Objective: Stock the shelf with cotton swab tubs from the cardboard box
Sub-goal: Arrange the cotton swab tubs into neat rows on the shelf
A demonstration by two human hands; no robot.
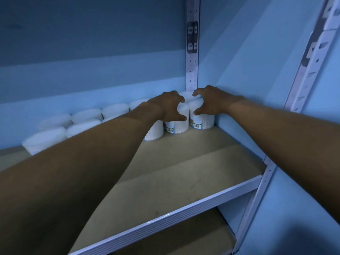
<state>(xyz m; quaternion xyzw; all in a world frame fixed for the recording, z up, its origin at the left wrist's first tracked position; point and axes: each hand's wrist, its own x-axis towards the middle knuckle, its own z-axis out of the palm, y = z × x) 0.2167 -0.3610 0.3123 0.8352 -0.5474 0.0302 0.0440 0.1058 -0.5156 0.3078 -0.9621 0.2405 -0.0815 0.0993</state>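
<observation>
1. Tubs first: two cotton swab tubs stand upright at the back right corner of the shelf board, a left tub and a right tub, side by side and just about touching.
2. Left hand is curled over the top of the left tub, thumb down its front, fingers wrapped round the lid — looks like a grasp on that tub.
3. Right hand is cupped over the right tub, thumb pressed on its side, fingers arched above the lid — gripping that one too, by the look of it.
4. Right tub sits hard against the blue side wall; a barcode shows low on its label.
5. Behind the pair, another white lid peeks out between the two hands, close to the rear upright.
6. More tubs run leftward along the back wall in two rows, lids white and blurred; both forearms reach across the front of them.
7. Front half of the shelf board is bare brown surface with a white ribbed front edge.
8. Lower shelf shows beneath, brown as well.
9. Slotted front post rises at the right.
</observation>
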